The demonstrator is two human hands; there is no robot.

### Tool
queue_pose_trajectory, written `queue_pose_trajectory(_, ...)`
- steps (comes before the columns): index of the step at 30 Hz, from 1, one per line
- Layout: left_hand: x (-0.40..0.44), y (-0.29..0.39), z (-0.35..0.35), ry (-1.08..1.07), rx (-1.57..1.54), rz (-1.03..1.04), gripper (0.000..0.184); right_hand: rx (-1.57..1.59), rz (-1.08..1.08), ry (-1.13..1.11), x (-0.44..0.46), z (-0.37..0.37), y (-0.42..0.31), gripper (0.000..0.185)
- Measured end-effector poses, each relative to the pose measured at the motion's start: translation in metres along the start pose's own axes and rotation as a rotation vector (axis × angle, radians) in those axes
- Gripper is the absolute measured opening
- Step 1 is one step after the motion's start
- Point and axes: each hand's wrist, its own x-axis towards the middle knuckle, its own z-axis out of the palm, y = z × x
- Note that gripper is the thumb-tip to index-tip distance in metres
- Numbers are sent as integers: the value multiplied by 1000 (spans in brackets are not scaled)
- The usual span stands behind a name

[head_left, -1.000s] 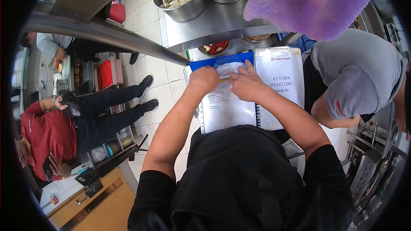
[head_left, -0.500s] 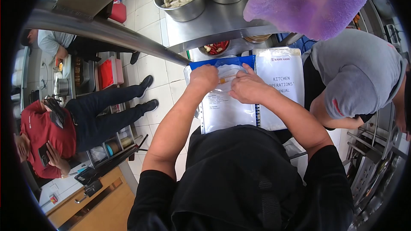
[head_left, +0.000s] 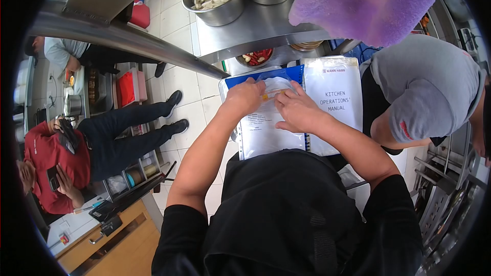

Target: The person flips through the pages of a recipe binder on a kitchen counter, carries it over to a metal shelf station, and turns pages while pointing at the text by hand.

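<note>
A ring binder lies open in front of me, with a printed page in a clear plastic sleeve [head_left: 268, 143] on its left side. My left hand [head_left: 244, 97] is closed at the upper left of this page, its fingertips gripping the sleeve's loose, wrinkled plastic. Across from it, my right hand [head_left: 302, 111] rests palm down on the sleeve, fingers and thumb apart. Between the hands, the plastic bulges over a white sheet and a small orange-yellow mark. To the right is the kitchen operations manual cover [head_left: 335, 122], also in plastic.
Beyond the binder stands a steel table [head_left: 255, 30] carrying metal pots [head_left: 220, 13] of pale cut pieces. A bowl of red chillies [head_left: 258, 57] sits below its edge. A purple towel [head_left: 368, 5] hangs close above. One person in grey [head_left: 434, 82] bends at right; others stand left.
My right hand's fingers have spread, with the thumb now stretched out lower on the page. My left hand has shifted slightly down and remains on the sleeve.
</note>
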Motion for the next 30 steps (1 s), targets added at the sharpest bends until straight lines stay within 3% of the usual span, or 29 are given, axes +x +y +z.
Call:
queue_pose_trajectory(5,-7,4,-3,-13,-33,57,29,-55,56,-34,1,4,-4,77)
queue_pose_trajectory(11,-2,7,0,1,23,40,27,-42,62,29,2,10,-1,75)
queue_pose_trajectory(19,16,12,-5,-59,160,-51,30,-36,133,189,12,22,1,18)
queue_pose_trajectory(30,22,15,-11,-32,129,-138,32,-16,85,267,2,19,-7,13)
